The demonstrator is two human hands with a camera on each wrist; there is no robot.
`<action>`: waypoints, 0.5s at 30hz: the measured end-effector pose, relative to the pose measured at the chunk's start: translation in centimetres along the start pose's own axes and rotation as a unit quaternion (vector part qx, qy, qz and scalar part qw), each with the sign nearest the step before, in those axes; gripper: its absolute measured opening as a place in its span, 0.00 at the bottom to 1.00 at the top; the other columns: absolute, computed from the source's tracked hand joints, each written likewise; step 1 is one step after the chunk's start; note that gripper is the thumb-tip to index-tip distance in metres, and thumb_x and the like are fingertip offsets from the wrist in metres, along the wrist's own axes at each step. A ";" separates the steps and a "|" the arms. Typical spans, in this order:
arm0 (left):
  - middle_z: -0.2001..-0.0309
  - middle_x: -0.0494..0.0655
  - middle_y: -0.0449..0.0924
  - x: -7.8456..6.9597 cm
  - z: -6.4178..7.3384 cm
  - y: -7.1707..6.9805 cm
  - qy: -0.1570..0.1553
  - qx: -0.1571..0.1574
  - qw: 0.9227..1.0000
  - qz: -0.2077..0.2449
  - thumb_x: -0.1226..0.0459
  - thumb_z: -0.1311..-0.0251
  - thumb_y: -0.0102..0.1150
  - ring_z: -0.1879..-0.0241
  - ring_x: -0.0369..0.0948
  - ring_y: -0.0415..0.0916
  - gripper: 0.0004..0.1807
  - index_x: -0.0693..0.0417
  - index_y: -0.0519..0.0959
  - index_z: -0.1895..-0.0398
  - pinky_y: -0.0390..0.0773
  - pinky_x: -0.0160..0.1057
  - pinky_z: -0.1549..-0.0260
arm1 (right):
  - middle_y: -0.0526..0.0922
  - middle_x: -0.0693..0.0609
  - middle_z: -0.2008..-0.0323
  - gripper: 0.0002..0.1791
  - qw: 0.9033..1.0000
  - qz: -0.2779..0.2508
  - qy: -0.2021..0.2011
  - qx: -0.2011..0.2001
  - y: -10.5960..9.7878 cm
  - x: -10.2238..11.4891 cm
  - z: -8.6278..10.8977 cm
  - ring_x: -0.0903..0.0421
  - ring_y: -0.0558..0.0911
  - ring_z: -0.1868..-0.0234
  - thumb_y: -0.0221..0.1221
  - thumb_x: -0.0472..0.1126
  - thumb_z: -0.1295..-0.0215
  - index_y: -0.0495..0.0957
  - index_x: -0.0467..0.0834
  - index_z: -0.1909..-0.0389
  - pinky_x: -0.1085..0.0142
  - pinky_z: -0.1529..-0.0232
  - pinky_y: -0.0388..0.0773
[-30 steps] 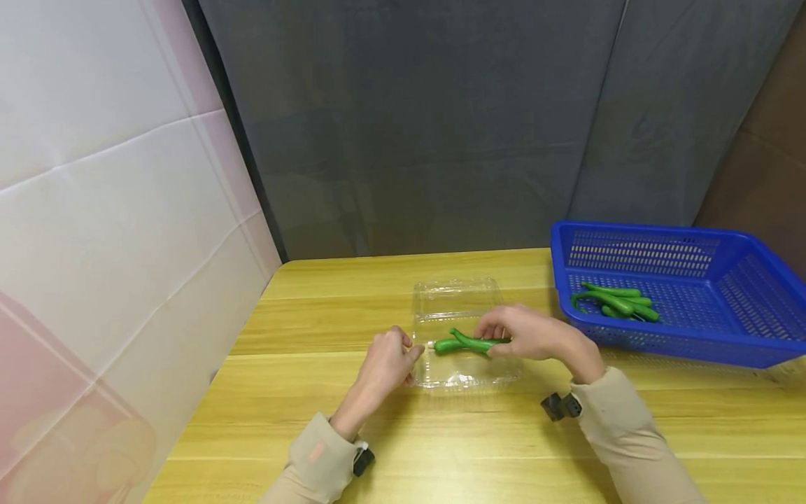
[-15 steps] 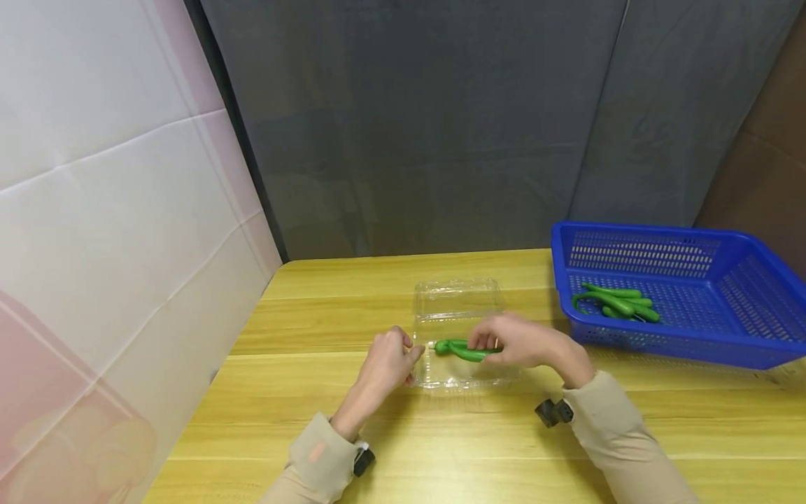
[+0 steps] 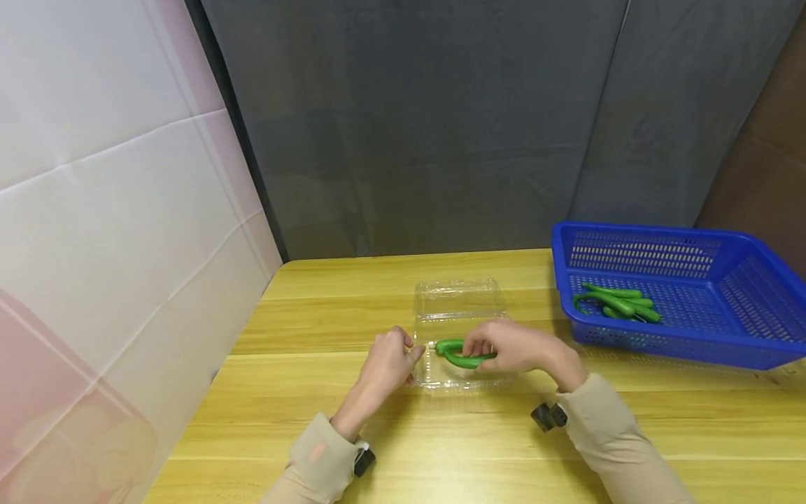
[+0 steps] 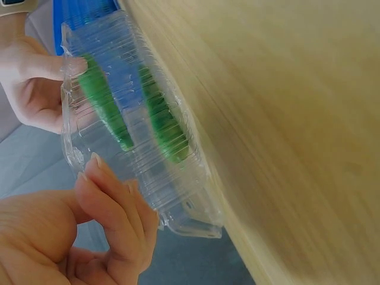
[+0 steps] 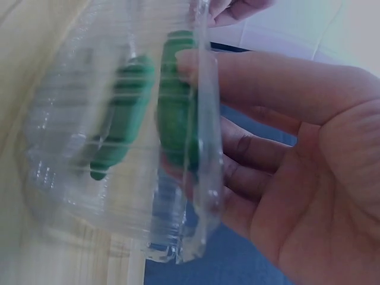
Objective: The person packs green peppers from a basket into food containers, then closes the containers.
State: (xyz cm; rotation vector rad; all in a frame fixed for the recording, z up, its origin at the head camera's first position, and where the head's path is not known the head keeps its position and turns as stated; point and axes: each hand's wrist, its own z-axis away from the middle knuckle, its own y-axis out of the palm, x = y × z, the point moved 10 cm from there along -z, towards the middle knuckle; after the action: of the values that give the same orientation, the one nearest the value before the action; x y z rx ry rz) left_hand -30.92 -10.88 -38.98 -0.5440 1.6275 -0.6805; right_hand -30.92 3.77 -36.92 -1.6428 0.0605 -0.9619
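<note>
A clear plastic clamshell container (image 3: 460, 297) lies with its lid folded back on the wooden table. My right hand (image 3: 519, 346) reaches over its near half and grips a green chili pepper (image 3: 462, 362) between thumb and fingers. Behind that one, a second green chili pepper (image 3: 447, 346) lies in the container; the hand covers its right end. Both show through the ribbed wall in the left wrist view. My left hand (image 3: 385, 360) is at the container's left side, its thumb over the rim and its curled fingers (image 4: 113, 205) against the outside, pinching the edge.
A blue perforated plastic basket (image 3: 680, 336) stands on the right of the table, with several green chili peppers (image 3: 620, 302) in its left end. A grey curtain (image 3: 403, 126) hangs behind the table, and a pale wall covering (image 3: 126, 210) rises on the left.
My right hand has moved slightly left and toward me, lowering the chili pepper from across the other one to its near side. The left hand stays put.
</note>
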 end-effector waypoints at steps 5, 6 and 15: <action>0.81 0.48 0.76 -0.1 0.0 -0.1 0.006 -0.003 1.000 0.000 0.69 0.32 0.61 0.92 0.33 0.73 0.12 0.75 0.75 0.59 0.70 0.29 0.95 | 0.82 0.56 0.66 0.09 1.000 0.002 0.005 0.002 0.3 0.1 -0.2 0.63 0.79 0.65 0.67 0.30 0.39 0.83 0.40 0.59 0.69 0.60 0.82; 0.82 0.48 0.76 -0.1 0.0 -0.1 0.007 -0.003 1.000 0.000 0.69 0.32 0.61 0.92 0.33 0.73 0.12 0.75 0.75 0.59 0.70 0.29 0.95 | 0.82 0.56 0.65 0.09 1.000 0.004 0.005 0.002 0.4 0.1 -0.2 0.63 0.79 0.65 0.67 0.30 0.39 0.83 0.40 0.59 0.69 0.60 0.82; 0.85 0.46 0.75 -0.1 0.0 0.0 0.003 0.000 1.000 0.003 0.69 0.32 0.61 0.92 0.34 0.73 0.12 0.74 0.74 0.59 0.69 0.29 0.95 | 0.82 0.56 0.65 0.10 1.000 0.007 0.007 0.010 1.3 -0.1 -0.6 0.62 0.79 0.63 0.68 0.30 0.40 0.83 0.40 0.58 0.69 0.57 0.83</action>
State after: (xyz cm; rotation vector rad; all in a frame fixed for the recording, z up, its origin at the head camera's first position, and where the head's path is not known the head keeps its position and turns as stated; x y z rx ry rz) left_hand -30.88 -10.87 -38.93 -0.5374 1.6332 -0.6781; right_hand -30.75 2.92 -38.04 -1.6167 0.0711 -0.9603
